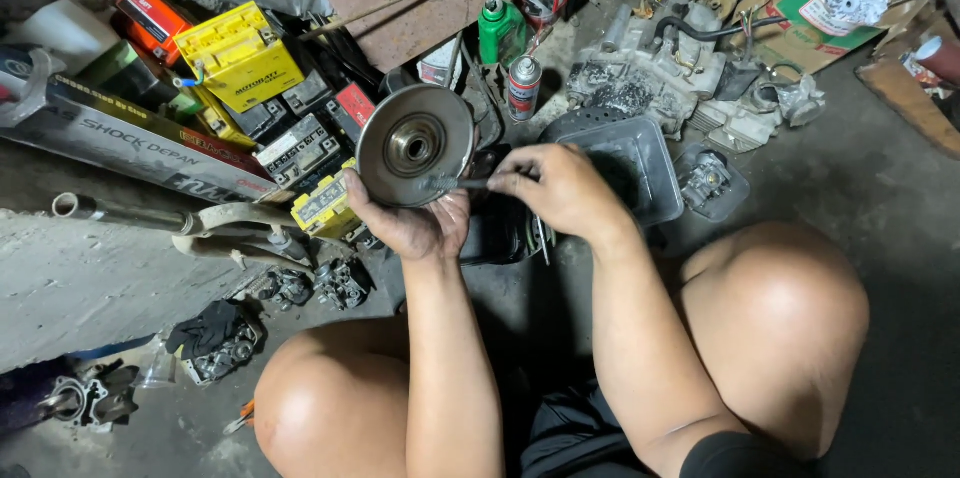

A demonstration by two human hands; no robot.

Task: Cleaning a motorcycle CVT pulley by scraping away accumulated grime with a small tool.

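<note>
The left hand (pixel 415 226), blackened with grease, is cupped under the lower rim of a round grey metal pulley disc with a dark hub at its centre (pixel 414 145), gripping it so the face tilts up toward the person, probably so the surface can be seen and reached. The right hand (pixel 560 190) is closed around a thin dark brush-like tool (pixel 452 183), its bristled tip laid against the lower part of the disc face, just right of the left thumb; held flat like that, it looks set for scrubbing the metal. The disc sits left of centre in the upper half of the frame, dull and smeared, with a raised ring round the hub. Right behind the hands lies a grey rectangular plastic tray (pixel 630 163) on the concrete floor (pixel 880 178). Farther out, a green plastic bottle (pixel 500 30) and a red and silver spray can (pixel 523 86) stand at upper centre, a yellow box-shaped battery (pixel 238 56) lies at upper left, and a dirty grey engine casing (pixel 650 73) at upper right. 2 bare knees fill the bottom.
</note>
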